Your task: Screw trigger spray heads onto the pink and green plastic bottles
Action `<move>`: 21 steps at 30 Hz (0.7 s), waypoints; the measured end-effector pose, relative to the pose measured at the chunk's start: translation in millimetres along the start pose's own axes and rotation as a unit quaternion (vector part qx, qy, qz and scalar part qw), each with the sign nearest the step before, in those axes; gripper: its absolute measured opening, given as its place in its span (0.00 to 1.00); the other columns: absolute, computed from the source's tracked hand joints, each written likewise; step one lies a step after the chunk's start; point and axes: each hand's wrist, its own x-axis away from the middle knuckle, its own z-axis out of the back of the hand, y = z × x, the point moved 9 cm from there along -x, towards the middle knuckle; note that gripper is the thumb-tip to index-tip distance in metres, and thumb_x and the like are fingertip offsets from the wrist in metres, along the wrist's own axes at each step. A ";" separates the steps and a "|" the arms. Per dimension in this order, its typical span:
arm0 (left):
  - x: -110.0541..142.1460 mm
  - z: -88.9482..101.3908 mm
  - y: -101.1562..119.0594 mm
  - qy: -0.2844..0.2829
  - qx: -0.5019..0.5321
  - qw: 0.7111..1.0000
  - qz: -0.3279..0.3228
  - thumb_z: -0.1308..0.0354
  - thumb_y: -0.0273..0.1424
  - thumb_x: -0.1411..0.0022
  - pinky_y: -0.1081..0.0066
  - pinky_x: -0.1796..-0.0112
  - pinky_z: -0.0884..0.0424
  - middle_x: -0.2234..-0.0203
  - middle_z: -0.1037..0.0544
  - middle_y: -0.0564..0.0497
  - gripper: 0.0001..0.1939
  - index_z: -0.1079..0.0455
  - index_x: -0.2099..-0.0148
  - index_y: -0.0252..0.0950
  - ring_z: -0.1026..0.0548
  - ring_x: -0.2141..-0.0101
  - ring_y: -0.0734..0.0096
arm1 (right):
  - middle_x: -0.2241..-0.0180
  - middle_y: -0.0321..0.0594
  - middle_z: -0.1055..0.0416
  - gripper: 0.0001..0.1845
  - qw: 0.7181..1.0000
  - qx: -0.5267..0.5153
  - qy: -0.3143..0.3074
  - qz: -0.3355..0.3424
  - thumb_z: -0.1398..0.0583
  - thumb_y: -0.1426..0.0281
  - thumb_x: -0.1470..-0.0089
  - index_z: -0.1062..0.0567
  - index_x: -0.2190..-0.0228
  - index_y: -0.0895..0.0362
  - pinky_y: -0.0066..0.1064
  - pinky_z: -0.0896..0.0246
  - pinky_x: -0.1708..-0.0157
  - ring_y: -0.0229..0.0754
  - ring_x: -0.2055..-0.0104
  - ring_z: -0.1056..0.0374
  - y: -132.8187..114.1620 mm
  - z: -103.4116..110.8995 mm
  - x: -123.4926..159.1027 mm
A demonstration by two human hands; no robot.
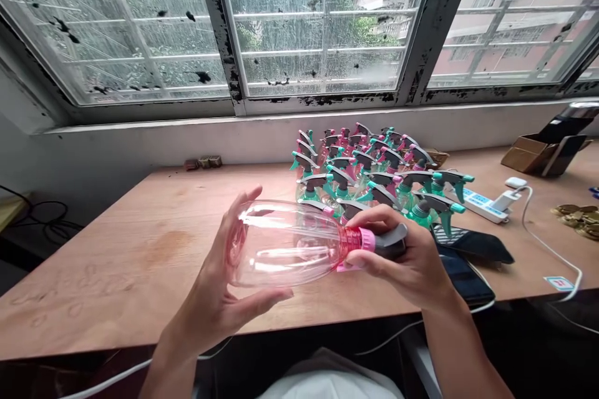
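A clear pink spray bottle lies sideways in the air above the near part of the table, its base to the left. My left hand cups the base, with the thumb along the near side and the fingers behind it. Around the pink collar and black trigger head at the other end, my right hand is closed, thumb and fingers pinching the neck. Behind the held bottle stand several spray bottles in a tight group, with black heads and green or pink triggers.
On the right are a power strip with a white cable, dark phones, a pile of brass-coloured pieces and a cardboard box. Small blocks sit by the wall. The wooden table's front edge runs before my lap.
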 end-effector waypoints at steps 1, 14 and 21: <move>0.2 0.5 -0.5 0.005 0.008 1.000 -0.003 0.27 0.28 0.40 0.38 0.29 0.53 0.24 0.50 0.45 0.57 0.60 0.22 0.52 0.54 0.25 0.44 | 0.74 0.31 0.24 0.13 1.000 -0.002 0.004 -0.002 0.27 0.68 0.44 0.23 0.59 0.52 0.28 0.40 0.78 0.37 0.77 0.33 0.0 1.0 0.0; -1.0 2.3 4.8 0.021 0.023 0.999 -0.019 0.27 0.28 0.40 0.46 0.29 0.47 0.24 0.49 0.46 0.56 0.59 0.22 0.50 0.49 0.26 0.47 | 0.73 0.32 0.24 0.14 0.998 -0.055 0.000 -0.030 0.26 0.66 0.45 0.23 0.60 0.52 0.27 0.33 0.80 0.39 0.77 0.27 2.1 -1.2 -1.9; -2.8 -0.4 9.9 0.060 -0.007 0.997 -0.054 0.28 0.26 0.39 0.39 0.29 0.50 0.24 0.51 0.50 0.60 0.66 0.23 0.60 0.53 0.25 0.47 | 0.70 0.34 0.23 0.14 0.993 -0.107 0.051 -0.026 0.26 0.63 0.45 0.21 0.61 0.54 0.27 0.26 0.76 0.38 0.74 0.26 5.8 -3.4 -2.7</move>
